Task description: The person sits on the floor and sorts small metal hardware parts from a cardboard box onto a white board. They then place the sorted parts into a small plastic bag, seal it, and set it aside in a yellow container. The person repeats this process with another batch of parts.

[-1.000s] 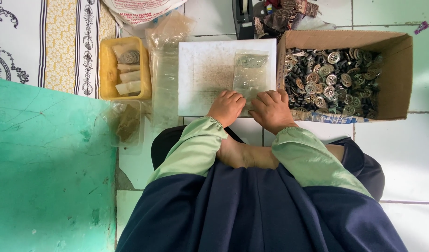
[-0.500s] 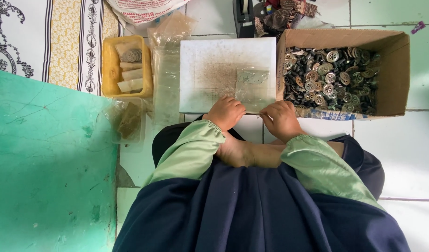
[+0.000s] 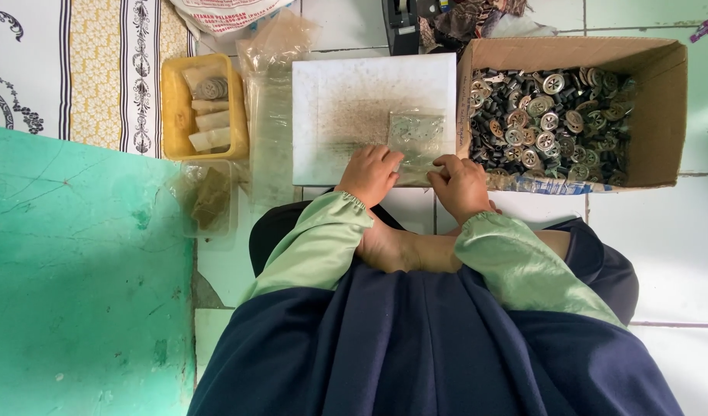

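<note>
I sit on a tiled floor with a white board [image 3: 346, 92] in front of me. A small clear plastic bag [image 3: 417, 139] lies on the board's near right part. My left hand [image 3: 369, 174] and my right hand [image 3: 459, 183] both pinch the bag's near edge, fingers curled on the plastic. What the bag contains is hard to make out. To the right stands an open cardboard box [image 3: 662, 100] holding several round metal parts [image 3: 550, 115].
A yellow tray [image 3: 173, 115] with small packets sits left of the board, beside a stack of clear plastic bags [image 3: 271, 115] and a clear tub [image 3: 208, 196]. A green surface [image 3: 77, 270] fills the left. A patterned cloth [image 3: 100, 62] lies at the far left.
Both hands stay at the board's near edge; the right one slid slightly right and now pinches the bag beside the left. The view shifted a little.
</note>
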